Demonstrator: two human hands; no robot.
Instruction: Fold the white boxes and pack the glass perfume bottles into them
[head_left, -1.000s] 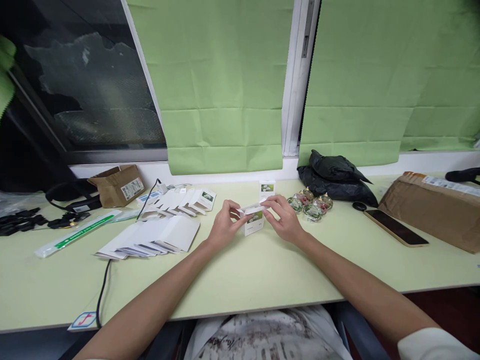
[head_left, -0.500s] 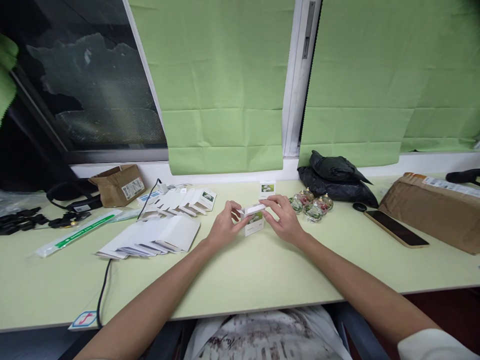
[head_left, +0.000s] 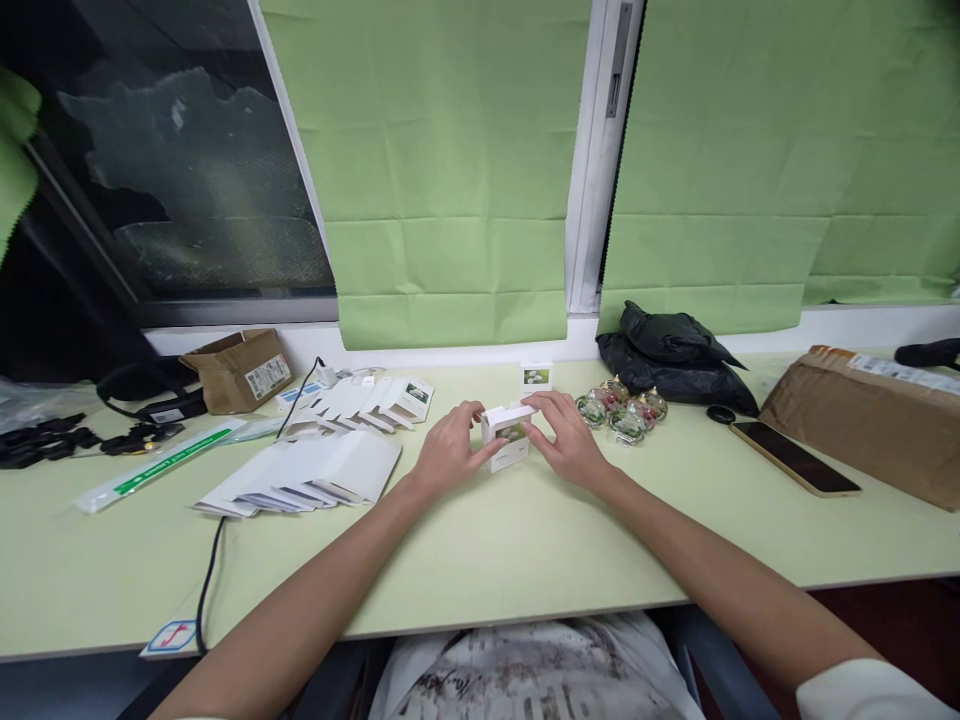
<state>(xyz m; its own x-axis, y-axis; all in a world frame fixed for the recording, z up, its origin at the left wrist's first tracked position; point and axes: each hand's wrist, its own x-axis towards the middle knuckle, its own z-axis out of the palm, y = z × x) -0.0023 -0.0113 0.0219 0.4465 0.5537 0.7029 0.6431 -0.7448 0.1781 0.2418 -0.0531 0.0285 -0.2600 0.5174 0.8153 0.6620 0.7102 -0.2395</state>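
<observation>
A small white cardboard box [head_left: 510, 454] with a green picture on its front stands upright on the table in front of me. My left hand [head_left: 448, 450] grips its left side, thumb on the front and fingers curled behind the edge. On the right side, my right hand [head_left: 564, 438] holds the box, with its thumb at the front and its fingers along the top flap [head_left: 507, 414]. Whether the flap is fully tucked in is hidden by the fingers. A similar box [head_left: 536, 377] stands behind, close to the wall.
Left of my hands lie stacks of flat white cartons [head_left: 322, 470] and printed cartons [head_left: 397, 400]. Several clear-wrapped ornaments [head_left: 626, 412] sit to the right, near black bags [head_left: 675, 355], a phone [head_left: 795, 458] and a brown parcel [head_left: 870, 420]. A black cable [head_left: 210, 580] crosses the left side.
The box's top flap sits differently under my fingers, and more of the left hand's back shows. Both hands stay on the box in nearly the same place.
</observation>
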